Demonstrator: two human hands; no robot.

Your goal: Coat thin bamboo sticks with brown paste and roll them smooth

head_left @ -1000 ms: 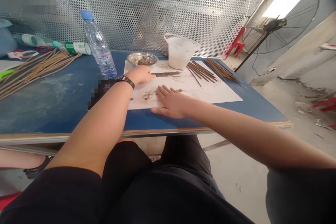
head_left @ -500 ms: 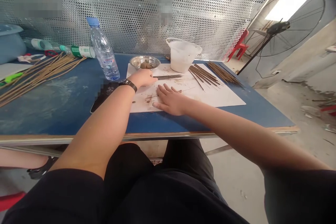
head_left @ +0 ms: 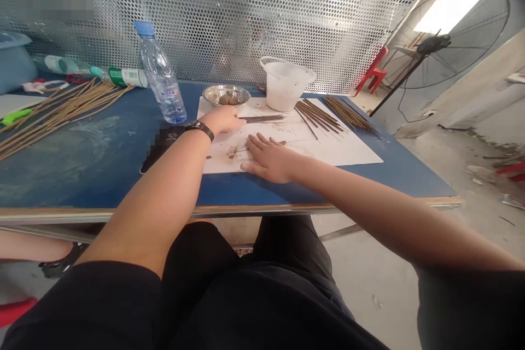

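Note:
My right hand lies flat, palm down, on a white board. Under its fingers is a thin stick with a short brown lump on it, mostly covered by the hand. My left hand, wearing a dark wristband, reaches to a small bundle of thin dark sticks. Its fingers are bent together over the bundle's left end, and the fingertips are partly hidden. Behind that hand a metal bowl holds brown lumps. Brown smears and crumbs mark the board.
A white bucket stands at the board's back edge, beside rows of brown coated sticks. More sticks lie farther right. Left are a water bottle, a black phone and long tan sticks. Perforated metal rises behind.
My right hand has slid slightly toward me, still flat. My left hand stays at the end of the thin sticks. The view has tilted a little.

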